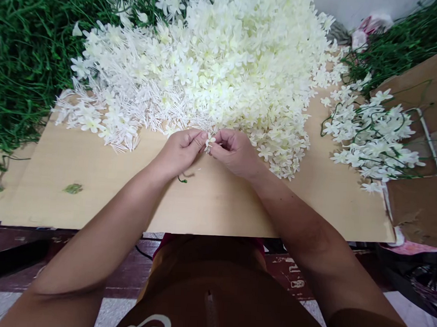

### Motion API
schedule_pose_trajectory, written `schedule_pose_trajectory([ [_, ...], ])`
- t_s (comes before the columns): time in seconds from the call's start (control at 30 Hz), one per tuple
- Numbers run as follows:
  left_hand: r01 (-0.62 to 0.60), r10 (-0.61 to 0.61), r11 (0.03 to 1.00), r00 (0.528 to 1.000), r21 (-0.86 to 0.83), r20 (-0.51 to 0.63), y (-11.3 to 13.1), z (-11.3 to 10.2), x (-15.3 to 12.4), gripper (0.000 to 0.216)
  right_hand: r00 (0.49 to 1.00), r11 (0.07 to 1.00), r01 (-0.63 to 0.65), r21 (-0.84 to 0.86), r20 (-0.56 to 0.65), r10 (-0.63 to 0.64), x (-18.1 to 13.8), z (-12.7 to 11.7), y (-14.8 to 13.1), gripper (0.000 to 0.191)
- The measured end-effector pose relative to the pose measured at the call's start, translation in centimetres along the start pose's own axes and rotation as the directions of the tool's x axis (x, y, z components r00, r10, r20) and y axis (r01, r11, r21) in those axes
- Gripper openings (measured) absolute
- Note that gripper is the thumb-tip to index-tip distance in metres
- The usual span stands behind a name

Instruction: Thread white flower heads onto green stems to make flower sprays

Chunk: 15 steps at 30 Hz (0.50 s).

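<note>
A small white artificial flower point(210, 141) sits between the fingertips of my two hands, just above the table near the front of the flower pile. My left hand point(182, 151) is closed, thumb and fingers pinching at the flower's left side. From the right, my right hand point(234, 150) pinches the flower too, its fingers curled. Below my left hand shows a short green stem end point(182, 180); whether it hangs from the hand or lies on the table I cannot tell. Right behind both hands rises a large heap of loose white artificial flowers point(247, 61).
Green artificial stems point(24, 63) are piled at the left, with more green stems point(422, 42) at the back right. White flowers on green stems point(379, 134) lie at the right, beside a metal wire handle point(430, 142) and brown cardboard point(423, 210). A greenish scrap point(73, 188) rests on the wooden tabletop point(109, 186).
</note>
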<state>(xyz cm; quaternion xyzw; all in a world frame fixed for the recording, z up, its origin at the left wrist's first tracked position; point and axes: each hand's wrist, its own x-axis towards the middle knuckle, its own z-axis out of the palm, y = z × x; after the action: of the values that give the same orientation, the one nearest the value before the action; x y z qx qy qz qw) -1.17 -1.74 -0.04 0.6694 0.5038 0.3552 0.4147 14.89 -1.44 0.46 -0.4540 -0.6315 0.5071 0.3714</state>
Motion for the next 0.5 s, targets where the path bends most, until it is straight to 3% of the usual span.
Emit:
schedule_pose_trajectory([
  [0.1,0.053,-0.046,0.995,0.996,-0.090,0.081,0.2,-0.7,-0.2,0.047,0.999,0.997,-0.019,0.074,0.041,0.016,0.2,-0.5,0.5,0.015],
  [0.23,0.022,-0.013,0.998,0.988,-0.054,0.153,0.3,-1.2,-0.4,0.042,0.997,0.988,-0.055,0.141,0.061,0.046,0.5,-1.0,0.8,0.013],
  [0.5,-0.040,0.052,0.992,0.994,-0.119,0.100,0.3,-0.7,-0.4,0.051,0.994,0.976,-0.039,0.214,0.104,0.016,0.5,-1.6,0.3,0.016],
])
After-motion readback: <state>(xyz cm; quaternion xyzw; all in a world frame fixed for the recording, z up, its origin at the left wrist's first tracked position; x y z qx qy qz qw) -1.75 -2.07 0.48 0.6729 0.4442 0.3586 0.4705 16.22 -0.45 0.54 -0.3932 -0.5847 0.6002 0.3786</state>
